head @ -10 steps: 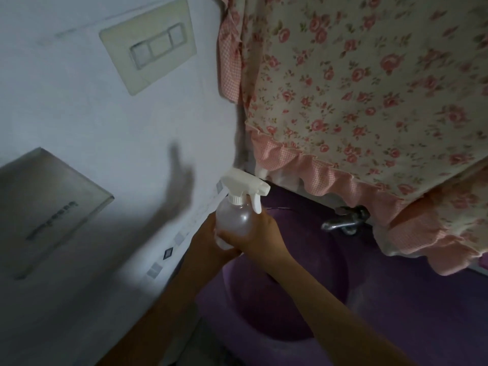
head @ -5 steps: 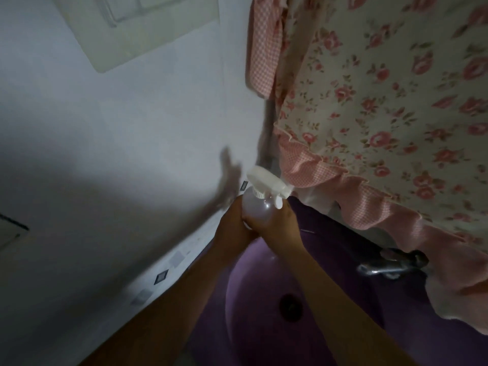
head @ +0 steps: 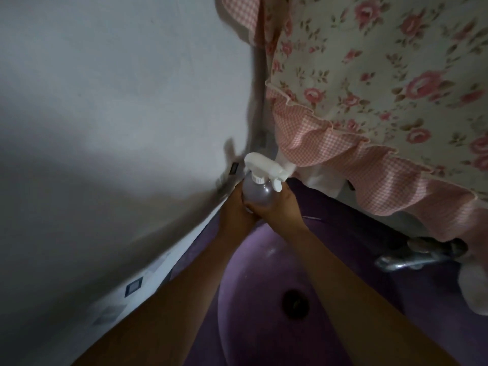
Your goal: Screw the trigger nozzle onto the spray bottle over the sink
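Note:
A small translucent spray bottle [head: 257, 192] stands upright above the far rim of a purple sink [head: 253, 262]. A white trigger nozzle [head: 266, 167] sits on its neck, spout pointing right. My left hand [head: 233, 207] wraps the bottle's left side and bottom. My right hand [head: 281, 207] wraps the right side, just under the trigger lever. Both hands hide the lower half of the bottle.
A grey wall [head: 118, 128] with a tiled strip rises close on the left. A floral curtain [head: 383, 88] with a pink checked frill hangs at the upper right, near the nozzle. A metal tap [head: 412, 260] sticks out at the right. The drain hole [head: 295, 303] lies below my arms.
The view has tilted down and shifted, so the wall switch plate has left the frame and the sink basin and drain have come into view. Both hands keep the same hold on the bottle.

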`<action>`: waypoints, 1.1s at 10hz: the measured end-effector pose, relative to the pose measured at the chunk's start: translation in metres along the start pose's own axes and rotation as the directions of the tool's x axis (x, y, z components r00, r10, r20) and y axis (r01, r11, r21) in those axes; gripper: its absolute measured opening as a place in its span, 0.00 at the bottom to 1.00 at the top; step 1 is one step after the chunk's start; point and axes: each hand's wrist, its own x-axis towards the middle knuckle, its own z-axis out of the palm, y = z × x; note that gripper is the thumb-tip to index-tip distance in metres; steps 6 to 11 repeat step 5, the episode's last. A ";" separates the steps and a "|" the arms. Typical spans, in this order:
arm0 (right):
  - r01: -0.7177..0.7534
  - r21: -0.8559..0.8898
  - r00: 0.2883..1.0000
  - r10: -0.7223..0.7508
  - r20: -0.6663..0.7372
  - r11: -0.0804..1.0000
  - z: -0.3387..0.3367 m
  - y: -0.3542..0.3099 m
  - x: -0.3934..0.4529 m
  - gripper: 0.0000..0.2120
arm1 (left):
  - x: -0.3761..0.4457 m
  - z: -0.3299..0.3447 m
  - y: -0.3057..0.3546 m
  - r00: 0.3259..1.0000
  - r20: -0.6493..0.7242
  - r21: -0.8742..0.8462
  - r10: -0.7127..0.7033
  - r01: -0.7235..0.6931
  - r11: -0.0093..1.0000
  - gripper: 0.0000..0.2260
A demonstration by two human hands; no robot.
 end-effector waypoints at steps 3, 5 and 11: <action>-0.031 -0.017 0.999 0.031 0.019 0.999 -0.001 -0.002 0.005 0.39 | 0.010 0.007 -0.003 0.996 -0.002 -0.243 -0.093 0.090 0.966 0.32; -0.054 -0.041 0.994 0.050 -0.095 0.998 -0.024 -0.007 -0.031 0.38 | -0.006 0.003 0.003 0.995 0.053 -0.354 -0.089 0.101 0.930 0.10; -0.054 -0.041 0.994 0.050 -0.095 0.998 -0.024 -0.007 -0.031 0.38 | -0.006 0.003 0.003 0.995 0.053 -0.354 -0.089 0.101 0.930 0.10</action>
